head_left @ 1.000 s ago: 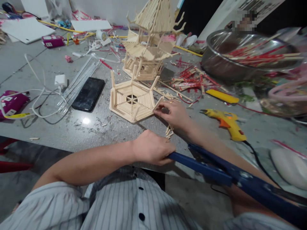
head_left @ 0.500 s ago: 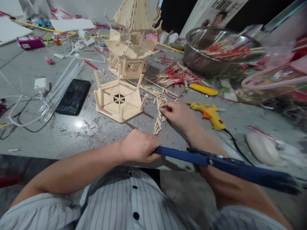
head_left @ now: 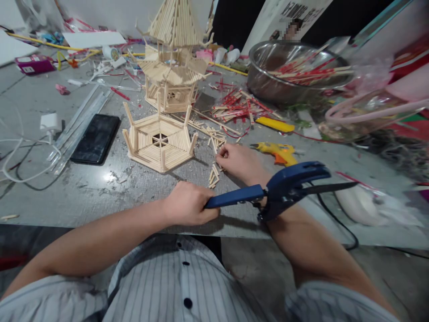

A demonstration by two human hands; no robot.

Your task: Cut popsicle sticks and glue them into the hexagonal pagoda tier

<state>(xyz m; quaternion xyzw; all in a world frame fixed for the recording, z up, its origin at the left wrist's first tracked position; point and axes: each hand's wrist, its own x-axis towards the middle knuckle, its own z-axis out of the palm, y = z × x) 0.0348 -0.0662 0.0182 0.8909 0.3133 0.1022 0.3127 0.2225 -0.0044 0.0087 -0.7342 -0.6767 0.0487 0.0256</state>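
Observation:
My left hand (head_left: 189, 203) is closed around one handle of blue-handled shears (head_left: 284, 192). The shears reach rightward over my right forearm, and a dark blade points right. My right hand (head_left: 239, 162) is pinched closed at a pile of short cut wooden sticks (head_left: 213, 176); what lies between its fingertips, if anything, is hidden. Left of the pile rests a hexagonal stick base (head_left: 161, 158) with upright posts at its corners. Behind it stands a tiered stick pagoda model (head_left: 172, 71).
A yellow glue gun (head_left: 278, 152) and a yellow-handled cutter (head_left: 275, 124) lie right of the sticks. Red-tipped sticks (head_left: 231, 107) are heaped before a metal bowl (head_left: 264, 89). A black phone (head_left: 96, 138), a white charger (head_left: 50, 122) and clear glue sticks (head_left: 75, 120) lie left.
The shears have turned in my left hand, so their head and blade now show raised over my right forearm. My right hand stays at the stick pile. The view has shifted slightly.

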